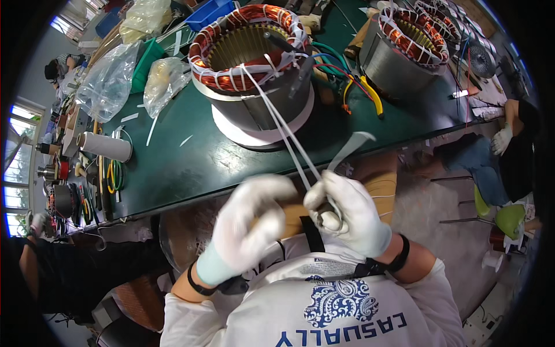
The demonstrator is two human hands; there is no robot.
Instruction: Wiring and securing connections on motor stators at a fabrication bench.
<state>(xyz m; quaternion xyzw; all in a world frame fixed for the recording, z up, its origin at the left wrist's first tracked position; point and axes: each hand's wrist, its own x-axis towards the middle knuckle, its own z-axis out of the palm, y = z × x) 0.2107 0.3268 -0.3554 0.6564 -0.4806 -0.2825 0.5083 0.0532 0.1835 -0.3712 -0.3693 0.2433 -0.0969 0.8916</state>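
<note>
Copper windings bound with white lacing form the top of a motor stator (254, 104), which stands on a round white base on the green bench. From the front of its winding, a doubled white lacing tape (283, 129) runs taut toward me. My gloved right hand (344, 208) is closed on this tape, with a loose flat end sticking up beyond the fingers. Just left of it is my gloved left hand (248, 222), its fingers smeared by motion and apparently apart from the tape. Both hands are in front of the bench edge.
A second stator (404, 55) stands at the right. Yellow-handled pliers (373, 95) lie between the two stators. On the left are a white tape roll (107, 146), plastic bags (107, 81) and a green bin (147, 65). Another person's gloved hand (502, 140) is at far right.
</note>
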